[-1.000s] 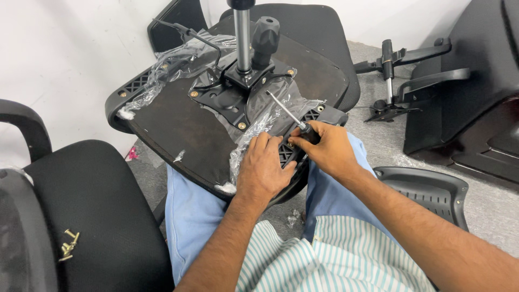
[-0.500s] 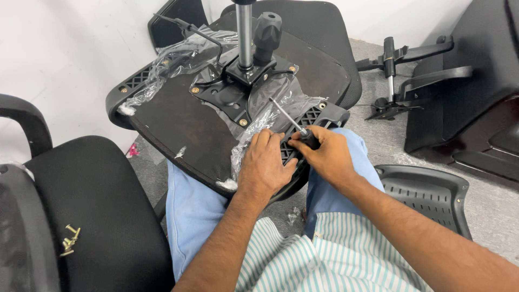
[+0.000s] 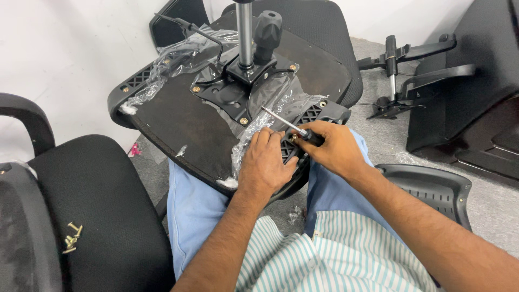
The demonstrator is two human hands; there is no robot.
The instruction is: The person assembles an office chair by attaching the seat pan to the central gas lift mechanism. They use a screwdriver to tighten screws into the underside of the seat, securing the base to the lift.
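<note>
An upturned office chair seat rests on my lap, its underside up, with a black metal mechanism plate, gas cylinder and torn clear plastic wrap. My left hand presses flat on the seat's near edge over the plastic. My right hand grips a screwdriver by its black handle; the metal shaft points up-left toward the plate. A small brass-coloured screw sits between my fingertips; it is mostly hidden.
A black office chair stands at my left with several brass screws on its seat. A loose plastic armrest part lies at my right. Armrests and a dark chair back lie on the grey floor behind.
Both hands have stayed at the seat's near edge. The screwdriver shaft has tilted slightly lower and the view has shifted a little.
</note>
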